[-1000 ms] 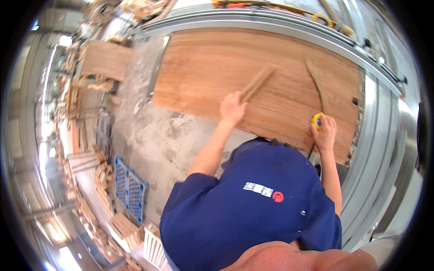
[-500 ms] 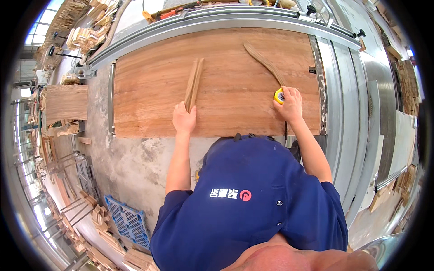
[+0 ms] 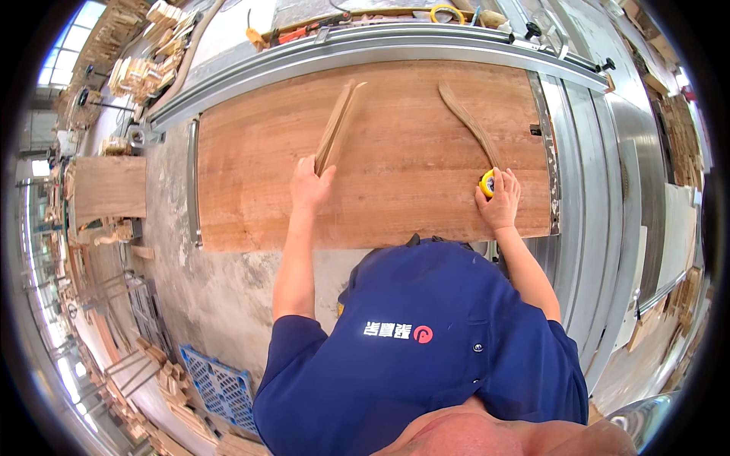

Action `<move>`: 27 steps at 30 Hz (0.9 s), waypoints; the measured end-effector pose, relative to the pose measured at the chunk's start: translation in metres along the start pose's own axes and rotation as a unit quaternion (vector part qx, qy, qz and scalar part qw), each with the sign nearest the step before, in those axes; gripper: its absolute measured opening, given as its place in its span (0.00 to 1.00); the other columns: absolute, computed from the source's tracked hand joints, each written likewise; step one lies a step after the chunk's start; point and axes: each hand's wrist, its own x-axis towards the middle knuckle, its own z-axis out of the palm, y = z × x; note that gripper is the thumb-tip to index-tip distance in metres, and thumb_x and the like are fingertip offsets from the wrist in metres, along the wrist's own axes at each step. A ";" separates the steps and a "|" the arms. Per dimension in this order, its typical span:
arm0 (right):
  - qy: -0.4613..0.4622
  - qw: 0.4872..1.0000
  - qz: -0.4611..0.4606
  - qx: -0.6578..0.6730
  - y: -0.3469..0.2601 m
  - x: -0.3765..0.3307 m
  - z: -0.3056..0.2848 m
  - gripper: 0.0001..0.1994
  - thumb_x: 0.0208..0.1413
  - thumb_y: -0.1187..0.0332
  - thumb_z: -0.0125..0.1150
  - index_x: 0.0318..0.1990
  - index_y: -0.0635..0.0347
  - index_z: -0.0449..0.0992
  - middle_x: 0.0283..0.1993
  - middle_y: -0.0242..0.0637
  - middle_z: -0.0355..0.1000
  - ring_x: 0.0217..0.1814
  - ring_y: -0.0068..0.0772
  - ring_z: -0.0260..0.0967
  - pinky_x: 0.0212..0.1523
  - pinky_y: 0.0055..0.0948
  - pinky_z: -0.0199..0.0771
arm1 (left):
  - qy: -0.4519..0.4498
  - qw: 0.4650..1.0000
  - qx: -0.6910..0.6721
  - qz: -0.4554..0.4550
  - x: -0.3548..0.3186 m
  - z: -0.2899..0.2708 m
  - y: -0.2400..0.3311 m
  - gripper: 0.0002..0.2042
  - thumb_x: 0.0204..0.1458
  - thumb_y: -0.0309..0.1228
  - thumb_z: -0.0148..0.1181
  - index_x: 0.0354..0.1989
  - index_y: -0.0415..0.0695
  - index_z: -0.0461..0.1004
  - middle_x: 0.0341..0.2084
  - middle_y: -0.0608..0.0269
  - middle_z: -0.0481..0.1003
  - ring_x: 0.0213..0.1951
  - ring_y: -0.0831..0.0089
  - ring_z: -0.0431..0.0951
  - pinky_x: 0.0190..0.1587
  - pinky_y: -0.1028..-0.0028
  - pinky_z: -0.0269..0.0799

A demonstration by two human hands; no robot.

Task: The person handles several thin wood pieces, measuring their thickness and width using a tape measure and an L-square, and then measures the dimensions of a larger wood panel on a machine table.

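My left hand [image 3: 310,184] is closed around the near end of a long narrow wooden strip [image 3: 335,125]. It slants up and to the right over the wooden panel [image 3: 403,167]; whether it is one piece or two close together I cannot tell. Farther right, a curved wooden strip [image 3: 465,121] lies on the panel. At its near end my right hand [image 3: 502,204] grips a yellow tape measure [image 3: 487,182]. The fingertips are close to the curved strip's end; whether they touch it is unclear.
A long metal rail [image 3: 365,55] runs along the panel's far edge. Metal tracks [image 3: 574,175] stand to its right. Beyond the rail lie hand tools [image 3: 308,29]. Wood offcuts [image 3: 144,72] are piled at far left, and a blue plastic pallet [image 3: 220,387] is at lower left.
The strip in my left hand has swung, its far end moving right. My right hand stays on the tape measure by the curved strip. The whole view has shifted slightly.
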 end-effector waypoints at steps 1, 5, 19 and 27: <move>0.003 1.000 0.004 -0.005 -0.002 -0.002 0.001 0.34 0.50 0.59 0.72 0.64 0.59 0.70 0.61 0.42 0.67 0.73 0.56 0.58 0.72 0.53 0.56 | -0.002 0.999 0.035 0.026 0.014 -0.010 0.014 0.22 0.54 0.40 0.68 0.53 0.41 0.75 0.44 0.51 0.77 0.48 0.51 0.78 0.48 0.55 0.74; -0.001 1.000 0.015 -0.010 -0.003 0.001 0.000 0.34 0.51 0.58 0.72 0.65 0.57 0.69 0.61 0.42 0.66 0.73 0.56 0.58 0.73 0.54 0.55 | 0.084 0.965 0.118 0.217 0.093 -0.016 0.049 0.22 0.53 0.37 0.69 0.54 0.41 0.75 0.43 0.54 0.78 0.48 0.51 0.78 0.46 0.58 0.74; 0.006 0.999 0.047 0.021 -0.010 0.009 -0.013 0.34 0.47 0.59 0.74 0.62 0.56 0.71 0.60 0.42 0.68 0.71 0.56 0.60 0.71 0.55 0.58 | 0.090 0.916 0.238 0.310 0.334 0.075 0.182 0.22 0.57 0.43 0.67 0.59 0.53 0.76 0.54 0.63 0.80 0.58 0.59 0.77 0.58 0.51 0.66; 0.011 0.997 0.053 0.055 0.003 0.011 -0.013 0.31 0.46 0.59 0.75 0.60 0.54 0.73 0.57 0.40 0.69 0.70 0.52 0.62 0.70 0.54 0.61 | 0.031 0.912 0.261 0.315 0.379 0.103 0.135 0.27 0.62 0.39 0.62 0.70 0.57 0.68 0.67 0.57 0.71 0.67 0.53 0.69 0.65 0.42 0.63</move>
